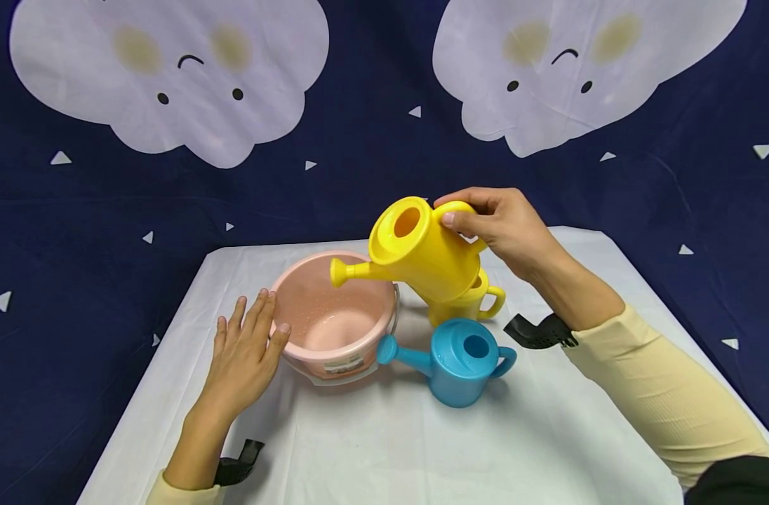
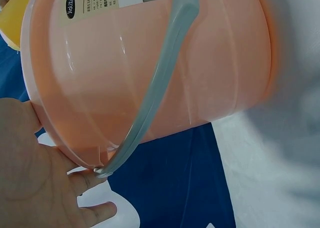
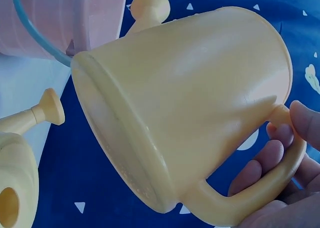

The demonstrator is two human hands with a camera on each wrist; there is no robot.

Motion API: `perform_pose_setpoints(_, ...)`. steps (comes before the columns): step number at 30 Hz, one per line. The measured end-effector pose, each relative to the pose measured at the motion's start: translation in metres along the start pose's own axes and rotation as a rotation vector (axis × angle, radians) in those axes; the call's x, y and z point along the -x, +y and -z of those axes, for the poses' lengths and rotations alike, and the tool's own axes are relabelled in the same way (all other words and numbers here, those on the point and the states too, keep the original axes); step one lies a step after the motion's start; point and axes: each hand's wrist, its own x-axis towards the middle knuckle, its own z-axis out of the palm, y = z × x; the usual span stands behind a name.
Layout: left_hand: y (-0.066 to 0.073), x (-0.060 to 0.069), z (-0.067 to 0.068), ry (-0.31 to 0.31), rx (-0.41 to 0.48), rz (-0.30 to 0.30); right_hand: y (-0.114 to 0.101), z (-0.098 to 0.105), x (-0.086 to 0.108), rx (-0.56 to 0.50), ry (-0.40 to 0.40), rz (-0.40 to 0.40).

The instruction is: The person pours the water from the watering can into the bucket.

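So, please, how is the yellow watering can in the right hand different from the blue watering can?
The yellow watering can is tilted, while the blue watering can is upright. The right hand holds the yellow one off the table; the blue one stands on it. Both have a spout, a looped handle and a top opening.

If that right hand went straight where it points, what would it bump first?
Probably the yellow, spouted plastic watering can the hand holds; beyond, perhaps dark blue cloth, but depth is unclear.
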Motion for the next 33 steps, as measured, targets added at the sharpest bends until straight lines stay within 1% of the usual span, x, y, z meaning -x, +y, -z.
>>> perform_pose_setpoints(4, 0.000, 0.000, 0.000, -0.002, 0.001, -0.001, -0.001, -0.001, -0.002, 0.014, 0.000, -0.010)
perform_pose_setpoints(16, -0.001, 0.000, 0.000, -0.005, 0.001, -0.001, -0.004, -0.001, -0.005, 0.044, -0.013, 0.005)
perform_pose_setpoints(24, -0.001, 0.000, 0.001, -0.007, 0.005, -0.001, -0.006, -0.003, -0.007, 0.041, -0.021, 0.031)
perform_pose_setpoints(28, 0.000, 0.001, 0.001, -0.007, 0.007, 0.001, -0.007, -0.004, -0.008, 0.053, -0.032, 0.051)
perform_pose_setpoints(33, -0.001, 0.001, 0.001, -0.007, 0.006, 0.000, -0.006, -0.005, -0.011, 0.069, -0.038, 0.055)
